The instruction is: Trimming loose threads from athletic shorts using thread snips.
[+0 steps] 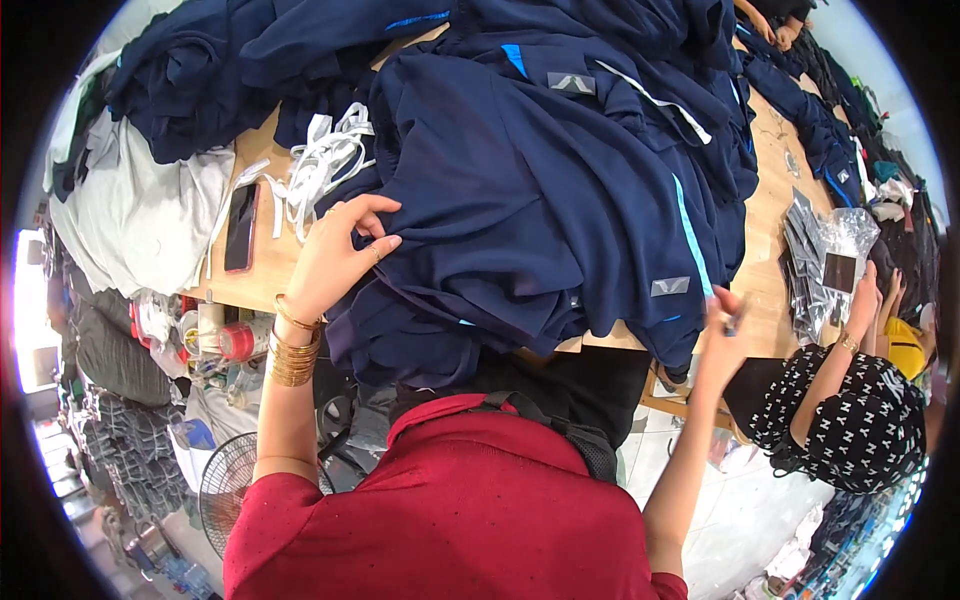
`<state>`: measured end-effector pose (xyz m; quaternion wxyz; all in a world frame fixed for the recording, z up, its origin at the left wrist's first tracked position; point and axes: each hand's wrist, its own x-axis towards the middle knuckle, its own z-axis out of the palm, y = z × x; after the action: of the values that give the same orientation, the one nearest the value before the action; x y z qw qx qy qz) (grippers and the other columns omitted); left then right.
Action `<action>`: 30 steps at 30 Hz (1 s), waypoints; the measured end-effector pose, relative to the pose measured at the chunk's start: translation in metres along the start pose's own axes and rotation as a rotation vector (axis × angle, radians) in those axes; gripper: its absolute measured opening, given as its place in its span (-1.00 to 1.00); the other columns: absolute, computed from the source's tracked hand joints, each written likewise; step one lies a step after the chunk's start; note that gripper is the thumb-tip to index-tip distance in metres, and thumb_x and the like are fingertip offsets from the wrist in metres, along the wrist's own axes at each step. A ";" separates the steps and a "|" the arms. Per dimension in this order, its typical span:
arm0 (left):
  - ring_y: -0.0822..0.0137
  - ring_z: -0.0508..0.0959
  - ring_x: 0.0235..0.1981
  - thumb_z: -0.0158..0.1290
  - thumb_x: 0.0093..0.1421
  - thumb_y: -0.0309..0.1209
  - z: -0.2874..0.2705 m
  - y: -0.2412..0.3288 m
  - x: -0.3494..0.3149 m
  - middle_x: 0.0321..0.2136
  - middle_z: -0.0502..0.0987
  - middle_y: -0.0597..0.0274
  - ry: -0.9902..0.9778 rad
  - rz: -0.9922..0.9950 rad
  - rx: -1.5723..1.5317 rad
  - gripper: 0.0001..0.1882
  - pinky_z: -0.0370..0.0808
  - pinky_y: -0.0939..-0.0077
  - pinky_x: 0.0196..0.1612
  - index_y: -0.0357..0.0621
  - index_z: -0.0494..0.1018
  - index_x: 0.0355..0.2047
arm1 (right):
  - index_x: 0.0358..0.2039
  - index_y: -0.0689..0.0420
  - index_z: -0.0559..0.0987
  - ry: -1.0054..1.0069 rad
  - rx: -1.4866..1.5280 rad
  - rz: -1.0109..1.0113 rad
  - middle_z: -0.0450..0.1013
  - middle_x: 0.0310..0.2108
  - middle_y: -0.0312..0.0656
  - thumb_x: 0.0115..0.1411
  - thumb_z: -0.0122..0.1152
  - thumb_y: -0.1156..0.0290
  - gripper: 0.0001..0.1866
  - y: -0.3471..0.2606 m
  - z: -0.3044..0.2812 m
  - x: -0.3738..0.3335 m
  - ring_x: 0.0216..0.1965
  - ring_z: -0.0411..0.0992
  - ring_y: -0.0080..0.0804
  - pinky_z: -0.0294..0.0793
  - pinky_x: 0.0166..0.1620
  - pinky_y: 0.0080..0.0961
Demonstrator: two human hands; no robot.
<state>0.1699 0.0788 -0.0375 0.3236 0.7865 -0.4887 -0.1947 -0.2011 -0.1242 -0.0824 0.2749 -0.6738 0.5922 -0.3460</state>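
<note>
A navy garment (540, 190) with light-blue stripes lies across the bench (770, 225), loosely spread and creased. By its 9 o'clock edge, the left hand (345, 240) is at the cloth, thumb and forefinger apart. At 4 o'clock the right hand (725, 325) is beside the lower corner; blur hides whether it grips anything. Handling seems partway: this piece is laid out, yet neither flat nor folded. Farther out, white cords (325, 170) and a phone (242, 230) lie toward 9 o'clock, clear plastic bags (803, 270) at 3, more navy clothing (310, 40) at 10.
</note>
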 end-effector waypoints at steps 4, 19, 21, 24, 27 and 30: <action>0.34 0.44 -0.37 0.13 -0.03 -0.48 0.002 0.007 0.002 -0.45 0.47 0.25 -0.079 0.082 0.157 -0.80 0.35 0.51 -0.22 -0.20 0.45 -0.34 | -0.18 0.15 0.49 -0.221 -0.096 -0.345 0.36 -0.39 -0.13 0.03 0.23 0.35 -0.68 -0.045 0.055 -0.053 -0.40 0.40 -0.17 0.39 -0.26 -0.40; 0.28 0.44 -0.42 0.14 -0.05 -0.49 -0.010 0.007 0.001 -0.54 0.48 0.26 -0.121 0.134 0.100 -0.89 0.34 0.45 -0.32 -0.20 0.45 -0.47 | -0.43 0.26 0.56 0.002 0.176 -0.049 0.46 -0.51 -0.30 -0.02 0.31 0.37 -0.78 -0.032 0.019 0.084 -0.46 0.35 -0.58 0.31 -0.30 -0.64; 0.27 0.44 -0.42 0.14 -0.06 -0.50 -0.005 0.007 0.003 -0.55 0.46 0.26 -0.105 0.169 0.095 -0.89 0.33 0.44 -0.29 -0.19 0.44 -0.49 | -0.46 0.27 0.56 -0.026 0.109 -0.106 0.46 -0.54 -0.25 -0.02 0.31 0.34 -0.76 -0.027 0.031 0.088 -0.44 0.35 -0.57 0.31 -0.27 -0.64; 0.26 0.43 -0.42 0.14 -0.06 -0.51 -0.005 0.011 0.006 -0.55 0.45 0.24 -0.119 0.212 0.160 -0.89 0.33 0.43 -0.29 -0.19 0.44 -0.48 | -0.45 0.27 0.56 -0.020 0.059 -0.077 0.46 -0.54 -0.24 -0.03 0.31 0.34 -0.76 -0.028 0.036 0.084 -0.44 0.35 -0.57 0.31 -0.27 -0.64; 0.28 0.43 -0.36 0.13 -0.06 -0.52 -0.007 0.012 0.007 -0.49 0.48 0.27 -0.129 0.227 0.206 -0.90 0.32 0.48 -0.22 -0.21 0.43 -0.49 | -0.45 0.26 0.56 -0.037 0.068 -0.049 0.46 -0.53 -0.26 -0.03 0.31 0.34 -0.76 -0.033 0.034 0.080 -0.44 0.35 -0.56 0.31 -0.26 -0.63; 0.27 0.46 -0.38 0.15 -0.05 -0.50 -0.012 0.020 0.003 -0.50 0.49 0.23 -0.215 0.325 -0.116 -0.89 0.35 0.48 -0.26 -0.20 0.45 -0.48 | -0.43 0.24 0.56 0.056 0.137 -0.062 0.43 -0.53 -0.32 -0.04 0.33 0.34 -0.76 -0.018 0.016 0.079 -0.45 0.33 -0.56 0.29 -0.27 -0.64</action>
<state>0.1656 0.0738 -0.0146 0.3412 0.6521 -0.6288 -0.2508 -0.1723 -0.2007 -0.0669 0.2927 -0.6615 0.5534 -0.4128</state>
